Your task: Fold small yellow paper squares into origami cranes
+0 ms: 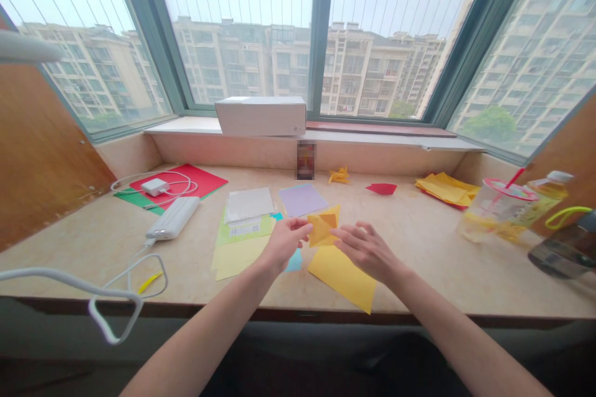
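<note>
A small folded piece of yellow paper point(323, 228) is held up above the desk between both hands. My left hand point(289, 239) pinches its left edge between thumb and fingers. At its lower right edge, my right hand point(365, 247) grips it with the fingertips. Beneath the right hand lies a larger yellow sheet point(347, 279) on the desk. Under and beside the left hand are pale yellow sheets point(242, 257) and a bit of light blue paper point(293, 260). Behind the held piece rests a lilac sheet point(303, 200).
At left, a white power bank point(174, 218) and charger point(155, 187) with cables lie by red paper point(205, 180). A yellow folded paper figure point(339, 175) and red paper piece point(382, 188) sit behind. At right stand a plastic cup point(488, 211), bottle point(552, 189) and dark flask point(563, 254).
</note>
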Demonstrator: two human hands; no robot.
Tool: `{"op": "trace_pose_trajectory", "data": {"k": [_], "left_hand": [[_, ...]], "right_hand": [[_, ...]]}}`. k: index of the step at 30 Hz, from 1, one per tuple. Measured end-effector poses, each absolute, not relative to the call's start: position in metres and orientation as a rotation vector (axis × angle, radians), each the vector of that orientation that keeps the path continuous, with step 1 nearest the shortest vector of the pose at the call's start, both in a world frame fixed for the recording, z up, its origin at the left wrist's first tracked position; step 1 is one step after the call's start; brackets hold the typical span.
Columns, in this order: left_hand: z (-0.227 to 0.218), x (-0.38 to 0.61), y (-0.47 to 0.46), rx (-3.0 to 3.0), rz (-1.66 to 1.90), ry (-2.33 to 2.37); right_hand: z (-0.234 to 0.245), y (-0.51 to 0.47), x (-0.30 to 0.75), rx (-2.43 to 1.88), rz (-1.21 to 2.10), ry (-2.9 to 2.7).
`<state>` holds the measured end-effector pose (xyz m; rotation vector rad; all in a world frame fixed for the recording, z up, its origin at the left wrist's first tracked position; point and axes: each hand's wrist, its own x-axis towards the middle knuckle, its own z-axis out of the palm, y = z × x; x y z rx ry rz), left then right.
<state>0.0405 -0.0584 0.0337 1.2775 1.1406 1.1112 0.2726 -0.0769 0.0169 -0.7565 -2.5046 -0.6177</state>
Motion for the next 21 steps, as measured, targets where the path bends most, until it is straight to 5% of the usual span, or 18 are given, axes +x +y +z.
{"op": "trace_pose_trajectory", "data": {"k": [8, 21], "left_hand": [[0.054, 0.043, -0.007, 0.988, 1.218, 0.931], [0.015, 0.044, -0.006, 0.792, 1.223, 0.768]], "right_hand": [[0.049, -0.029, 0.239, -0.912, -0.745, -2.484], [0.017, 0.005, 0.242, -0.656, -0.671, -2.35]]}}
